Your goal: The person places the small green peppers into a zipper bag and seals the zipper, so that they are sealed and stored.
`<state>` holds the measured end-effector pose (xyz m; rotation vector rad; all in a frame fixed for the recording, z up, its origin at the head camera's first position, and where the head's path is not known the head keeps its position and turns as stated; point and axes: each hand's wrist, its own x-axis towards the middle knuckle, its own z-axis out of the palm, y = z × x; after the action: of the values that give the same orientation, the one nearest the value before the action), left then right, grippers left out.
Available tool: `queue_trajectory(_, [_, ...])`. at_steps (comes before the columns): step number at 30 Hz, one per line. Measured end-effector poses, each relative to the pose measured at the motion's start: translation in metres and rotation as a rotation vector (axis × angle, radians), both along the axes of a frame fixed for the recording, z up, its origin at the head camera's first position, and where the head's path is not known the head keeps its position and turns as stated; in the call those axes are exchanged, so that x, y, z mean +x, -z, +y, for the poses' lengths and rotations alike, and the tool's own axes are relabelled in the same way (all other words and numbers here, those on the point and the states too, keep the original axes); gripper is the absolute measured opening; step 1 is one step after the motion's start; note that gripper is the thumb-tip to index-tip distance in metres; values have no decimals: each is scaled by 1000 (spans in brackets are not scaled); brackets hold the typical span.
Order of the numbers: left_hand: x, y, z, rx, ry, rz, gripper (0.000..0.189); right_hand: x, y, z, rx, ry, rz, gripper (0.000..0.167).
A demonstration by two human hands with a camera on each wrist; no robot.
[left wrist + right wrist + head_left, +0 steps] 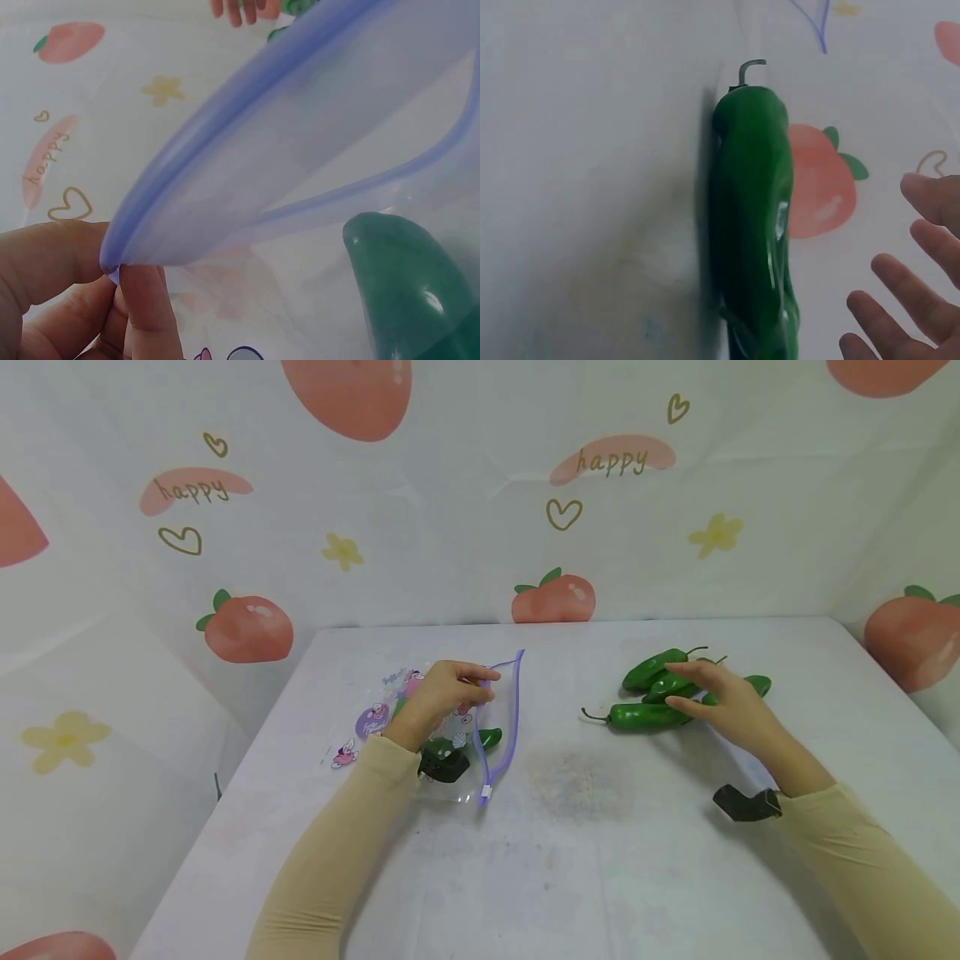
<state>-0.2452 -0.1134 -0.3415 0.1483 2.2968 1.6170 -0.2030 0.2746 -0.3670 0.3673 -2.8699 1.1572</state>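
Left hand (442, 699) pinches purple-rimmed clear plastic zip bag (266, 90), limp-looking. Right hand (727, 706), fingers apart, empty, near long glossy green peppers (641, 717) right of bag: likely light, firm, slick; pinch mid-body.

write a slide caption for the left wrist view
Left fingers pinch the purple rim of a clear bag, a green pepper inside.

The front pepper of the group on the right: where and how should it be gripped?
Grip the front pepper round its thick middle, probably with the right hand coming from above and the near side. It lies sideways, stem to the left; its near side is exposed, while other peppers sit behind. That stem looks too thin to hold well.
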Motion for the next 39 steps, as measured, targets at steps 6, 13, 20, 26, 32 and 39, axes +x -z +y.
queue_trajectory(6, [0,0,0,-7,4,5,29,-1,8,5,35,-29,-40,56])
queue_trajectory(13, [-1,1,-1,-13,9,14,29,-4,13,6,88,-77,-62,54])
queue_trajectory(20, [0,-1,-1,-14,13,18,30,-8,16,6,144,-123,-60,51])
queue_trajectory(26, [0,-1,0,-8,8,10,30,-13,17,5,188,-143,-76,51])
queue_trajectory(32, [1,-1,0,0,3,8,29,-17,19,3,224,-164,-103,49])
queue_trajectory(39, [0,0,-1,-1,5,12,29,-19,20,2,240,-195,-127,50])
